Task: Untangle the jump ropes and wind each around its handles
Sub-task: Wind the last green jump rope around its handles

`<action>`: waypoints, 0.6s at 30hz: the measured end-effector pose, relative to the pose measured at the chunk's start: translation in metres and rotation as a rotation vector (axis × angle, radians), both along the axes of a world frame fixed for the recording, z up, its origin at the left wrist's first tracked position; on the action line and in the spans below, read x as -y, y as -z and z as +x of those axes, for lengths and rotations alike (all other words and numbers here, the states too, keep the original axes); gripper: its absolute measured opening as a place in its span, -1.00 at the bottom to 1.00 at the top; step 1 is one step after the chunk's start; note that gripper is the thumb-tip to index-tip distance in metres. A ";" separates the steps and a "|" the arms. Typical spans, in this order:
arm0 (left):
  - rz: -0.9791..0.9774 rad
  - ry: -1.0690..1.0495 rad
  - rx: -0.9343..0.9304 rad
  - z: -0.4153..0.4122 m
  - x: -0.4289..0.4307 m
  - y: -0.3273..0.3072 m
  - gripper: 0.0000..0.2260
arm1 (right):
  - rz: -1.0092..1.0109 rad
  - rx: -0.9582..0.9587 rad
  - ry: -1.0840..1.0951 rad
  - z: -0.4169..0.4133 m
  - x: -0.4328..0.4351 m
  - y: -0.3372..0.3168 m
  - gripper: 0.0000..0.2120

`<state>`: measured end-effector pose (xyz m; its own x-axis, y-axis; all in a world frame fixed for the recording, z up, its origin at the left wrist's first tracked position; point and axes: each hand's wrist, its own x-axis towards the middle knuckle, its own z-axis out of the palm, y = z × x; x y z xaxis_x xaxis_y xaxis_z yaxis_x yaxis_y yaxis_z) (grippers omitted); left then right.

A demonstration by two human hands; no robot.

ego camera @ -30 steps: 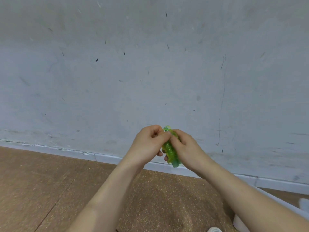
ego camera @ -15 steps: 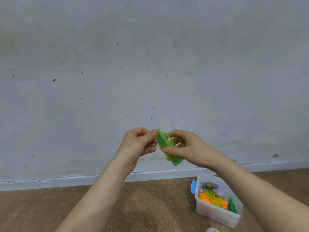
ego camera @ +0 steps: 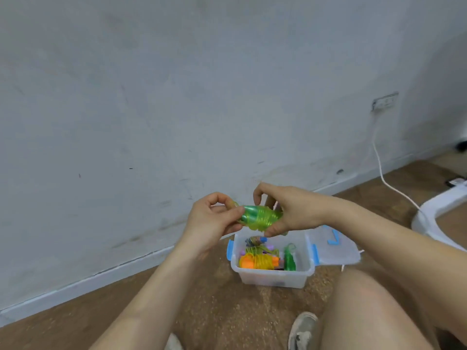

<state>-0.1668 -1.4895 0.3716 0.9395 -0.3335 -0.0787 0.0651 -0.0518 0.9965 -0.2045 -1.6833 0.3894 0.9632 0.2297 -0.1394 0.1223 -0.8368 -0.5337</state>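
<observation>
View has swung since half a second ago: the box [ego camera: 275,280] that sat low and off to the right of the grip is now straight under it, lid [ego camera: 337,251] folded open on the right-hand side. The jump rope [ego camera: 260,217] stood nearly upright between the hands then; now it lies almost level.

Left hand [ego camera: 214,219] pinches its left end, thumb on the near side, fingers curled behind. Right hand [ego camera: 295,210] clamps the right end, thumb underneath, fingers over the top. Both hands are closed on it and it hangs in the air above the box, touching nothing else.

The rope is translucent yellow-green cord wound in tight turns round darker green handles, one short loop sticking out at the left pinch. Can't tell where the cord's end is.

Under the grip, in the box: an orange bundle [ego camera: 257,261], a green bundle [ego camera: 289,257] and a blue-tipped bundle [ego camera: 255,240].
</observation>
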 end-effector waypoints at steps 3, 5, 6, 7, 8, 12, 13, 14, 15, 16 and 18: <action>0.043 0.027 0.022 0.021 0.033 0.039 -0.86 | 0.238 -0.116 0.108 0.016 0.047 0.039 -0.67; 0.130 0.045 0.058 0.042 0.054 0.072 -0.83 | 0.322 -0.129 0.202 0.026 0.068 0.077 -0.79; 0.200 0.061 0.093 0.054 0.065 0.089 -0.82 | 0.326 -0.124 0.249 0.030 0.076 0.100 -0.83; 0.280 0.088 0.141 0.067 0.076 0.108 -0.82 | 0.306 -0.120 0.293 0.035 0.082 0.124 -0.86; 0.367 0.130 0.195 0.078 0.087 0.125 -0.82 | 0.269 -0.121 0.334 0.038 0.089 0.149 -0.88; 0.624 0.341 0.290 0.119 0.134 0.205 -0.76 | 0.052 -0.141 0.417 0.049 0.108 0.234 -0.79; 0.685 0.400 0.315 0.128 0.144 0.225 -0.78 | -0.020 -0.161 0.412 0.050 0.109 0.253 -0.71; 0.755 0.462 0.362 0.136 0.154 0.245 -0.81 | -0.085 -0.182 0.401 0.052 0.110 0.270 -0.64; 0.806 0.526 0.411 0.142 0.162 0.264 -0.82 | -0.128 -0.192 0.389 0.052 0.111 0.286 -0.61; 0.837 0.590 0.443 0.148 0.169 0.280 -0.83 | -0.139 -0.182 0.381 0.053 0.112 0.301 -0.59; 0.890 0.711 0.449 0.155 0.183 0.308 -0.82 | -0.128 -0.117 0.401 0.053 0.117 0.324 -0.58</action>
